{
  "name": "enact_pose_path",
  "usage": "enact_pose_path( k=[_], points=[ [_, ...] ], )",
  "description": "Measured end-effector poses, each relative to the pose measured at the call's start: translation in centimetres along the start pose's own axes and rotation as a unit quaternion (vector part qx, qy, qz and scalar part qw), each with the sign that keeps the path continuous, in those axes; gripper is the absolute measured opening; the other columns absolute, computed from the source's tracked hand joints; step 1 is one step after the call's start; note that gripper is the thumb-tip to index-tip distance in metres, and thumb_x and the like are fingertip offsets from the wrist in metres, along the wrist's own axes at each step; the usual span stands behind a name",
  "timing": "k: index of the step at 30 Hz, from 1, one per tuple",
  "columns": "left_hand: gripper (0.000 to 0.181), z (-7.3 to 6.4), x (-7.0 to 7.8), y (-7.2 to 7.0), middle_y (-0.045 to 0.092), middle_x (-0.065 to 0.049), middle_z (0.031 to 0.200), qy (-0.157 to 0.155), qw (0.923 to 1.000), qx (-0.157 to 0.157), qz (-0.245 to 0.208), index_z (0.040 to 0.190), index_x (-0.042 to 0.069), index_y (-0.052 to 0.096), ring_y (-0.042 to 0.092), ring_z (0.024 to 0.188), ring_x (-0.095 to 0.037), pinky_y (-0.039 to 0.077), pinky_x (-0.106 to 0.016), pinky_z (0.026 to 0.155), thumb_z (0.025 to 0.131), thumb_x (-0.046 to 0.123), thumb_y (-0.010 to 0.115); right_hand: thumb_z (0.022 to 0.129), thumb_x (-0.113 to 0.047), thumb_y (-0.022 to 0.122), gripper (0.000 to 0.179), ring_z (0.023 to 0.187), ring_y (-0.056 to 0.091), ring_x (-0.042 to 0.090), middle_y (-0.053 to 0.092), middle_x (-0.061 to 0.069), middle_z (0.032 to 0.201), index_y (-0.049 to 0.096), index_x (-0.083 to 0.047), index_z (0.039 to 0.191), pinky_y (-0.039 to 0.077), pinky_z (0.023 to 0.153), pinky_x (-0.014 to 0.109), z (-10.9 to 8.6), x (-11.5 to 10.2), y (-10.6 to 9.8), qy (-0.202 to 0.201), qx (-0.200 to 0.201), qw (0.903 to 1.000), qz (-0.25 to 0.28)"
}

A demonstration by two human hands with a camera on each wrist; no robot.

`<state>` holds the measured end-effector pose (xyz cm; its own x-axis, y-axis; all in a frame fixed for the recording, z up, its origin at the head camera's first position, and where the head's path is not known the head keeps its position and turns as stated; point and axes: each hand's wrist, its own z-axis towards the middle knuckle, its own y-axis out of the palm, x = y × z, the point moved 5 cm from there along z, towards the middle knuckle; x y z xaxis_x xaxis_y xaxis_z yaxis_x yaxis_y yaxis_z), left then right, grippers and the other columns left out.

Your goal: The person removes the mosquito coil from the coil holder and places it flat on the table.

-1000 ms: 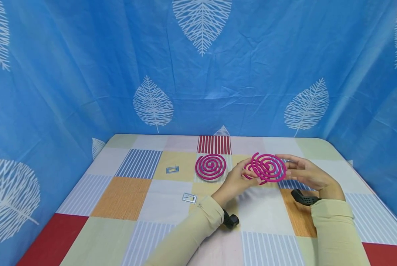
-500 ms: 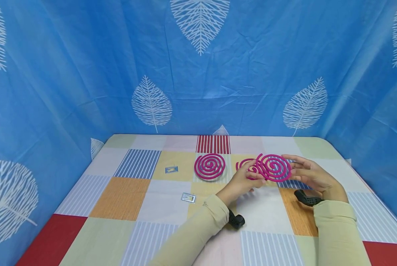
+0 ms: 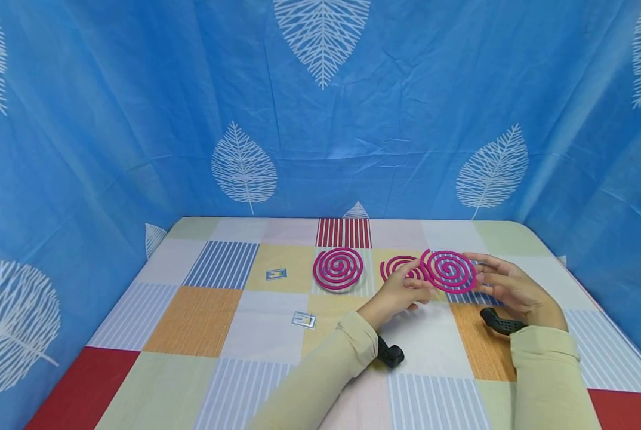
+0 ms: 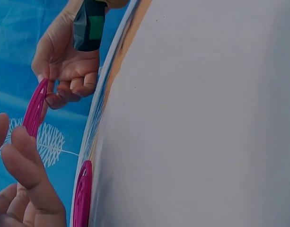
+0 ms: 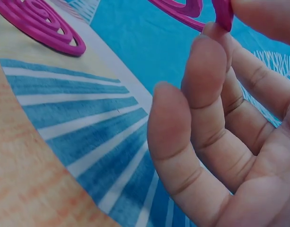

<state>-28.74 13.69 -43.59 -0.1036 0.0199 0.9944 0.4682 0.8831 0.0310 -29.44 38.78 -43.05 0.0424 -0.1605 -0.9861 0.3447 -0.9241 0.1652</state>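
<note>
Right hand (image 3: 514, 289): thumb and fingertip pinch the right rim of the held coil (image 3: 449, 269); the lower fingers are loosely curled, apart from the coil, with nothing in them.
Left hand (image 3: 400, 294): fingers bent, thumb set apart; fingertips at the left rim of the held coil. Cannot tell whether they pinch it or only touch it.
Held coil: magenta spiral, raised above the table between the two hands, seen nearly edge-on from the left wrist; outer tail at its upper left.
Middle coil (image 3: 393, 267): on the cloth behind the left hand, partly covered by its fingers; overlaps the held coil's left rim in the head view.
Left coil (image 3: 338, 268): flat on the cloth, well left of the hands, a shadow under its near rim.
Clips: rear metal clip (image 3: 276, 273) left of the left coil; front metal clip (image 3: 304, 320) nearer the person.
Edges: patchwork tablecloth (image 3: 207, 322) ends behind the coils at a blue curtain (image 3: 320, 137); right table edge lies well apart from the right hand.
Room: white cloth shows in front of the held coil, between the forearms.
</note>
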Motion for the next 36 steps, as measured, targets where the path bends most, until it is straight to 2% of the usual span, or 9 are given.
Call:
enact_pose_path(
  k=[7, 15, 22, 27, 30, 33, 36],
  points=[
    [0.077, 0.5, 0.1, 0.8, 0.080, -0.006, 0.108, -0.020, 0.9998, 0.007, -0.004, 0.167, 0.018, 0.042, 0.074, 0.084, -0.014, 0.050, -0.021, 0.062, 0.099, 0.002, 0.075, 0.109, 0.006, 0.053, 0.047, 0.105, 0.074, 0.012, 0.075, -0.003, 0.118, 0.079, -0.028, 0.128, 0.062, 0.088, 0.027, -0.6, 0.2, -0.6, 0.005, 0.028, 0.9996, -0.005],
    [0.074, 0.9, -0.1, 1.5, 0.080, -0.006, 0.108, -0.038, 0.9992, 0.010, -0.001, 0.166, 0.017, 0.043, 0.069, 0.077, -0.008, 0.048, -0.020, 0.059, 0.101, 0.003, 0.074, 0.108, 0.004, 0.057, 0.046, 0.097, 0.072, 0.010, 0.078, -0.007, 0.114, 0.081, -0.034, 0.119, 0.060, 0.079, 0.023, -1.0, 0.7, -1.9, 0.043, 0.061, 0.9968, -0.026],
    [0.072, 1.3, -0.3, 1.9, 0.080, -0.004, 0.111, -0.057, 0.9982, -0.012, -0.014, 0.167, 0.015, 0.042, 0.067, 0.076, -0.006, 0.048, -0.019, 0.060, 0.102, 0.005, 0.072, 0.110, -0.005, 0.060, 0.042, 0.086, 0.064, 0.009, 0.075, -0.010, 0.103, 0.079, -0.041, 0.115, 0.055, 0.070, 0.024, -1.4, 1.0, -2.7, 0.068, 0.078, 0.9920, -0.072],
    [0.069, 1.6, -0.7, 2.2, 0.079, -0.002, 0.114, -0.077, 0.9964, -0.022, -0.028, 0.167, 0.012, 0.042, 0.065, 0.075, -0.005, 0.047, -0.016, 0.059, 0.104, 0.005, 0.070, 0.110, -0.008, 0.061, 0.039, 0.080, 0.057, 0.011, 0.067, -0.007, 0.091, 0.080, -0.042, 0.113, 0.047, 0.063, 0.024, -1.8, 0.9, -2.8, 0.079, 0.089, 0.9899, -0.076],
    [0.064, 1.6, -0.9, 2.3, 0.078, -0.001, 0.113, -0.086, 0.9955, -0.024, -0.031, 0.166, 0.010, 0.043, 0.064, 0.074, -0.006, 0.047, -0.016, 0.059, 0.106, 0.006, 0.066, 0.110, -0.010, 0.063, 0.037, 0.078, 0.055, 0.011, 0.065, -0.006, 0.089, 0.080, -0.043, 0.110, 0.046, 0.062, 0.024, -1.7, 1.0, -2.9, 0.095, 0.101, 0.9868, -0.084],
    [0.059, 1.7, -1.0, 2.4, 0.077, -0.004, 0.116, -0.094, 0.9947, -0.028, -0.032, 0.165, 0.007, 0.044, 0.064, 0.074, -0.006, 0.047, -0.016, 0.060, 0.109, 0.007, 0.062, 0.109, -0.011, 0.063, 0.037, 0.076, 0.054, 0.011, 0.063, -0.006, 0.087, 0.078, -0.045, 0.108, 0.046, 0.062, 0.024, -1.7, 1.1, -3.1, 0.110, 0.109, 0.9823, -0.104],
    [0.057, 1.8, -1.3, 2.5, 0.075, -0.005, 0.129, -0.103, 0.9935, -0.032, -0.037, 0.164, 0.005, 0.046, 0.064, 0.074, -0.006, 0.047, -0.016, 0.061, 0.109, 0.009, 0.062, 0.109, -0.011, 0.064, 0.037, 0.074, 0.054, 0.010, 0.063, -0.005, 0.087, 0.078, -0.046, 0.105, 0.048, 0.062, 0.023, -1.6, 1.3, -3.3, 0.121, 0.114, 0.9792, -0.116]
  ],
)
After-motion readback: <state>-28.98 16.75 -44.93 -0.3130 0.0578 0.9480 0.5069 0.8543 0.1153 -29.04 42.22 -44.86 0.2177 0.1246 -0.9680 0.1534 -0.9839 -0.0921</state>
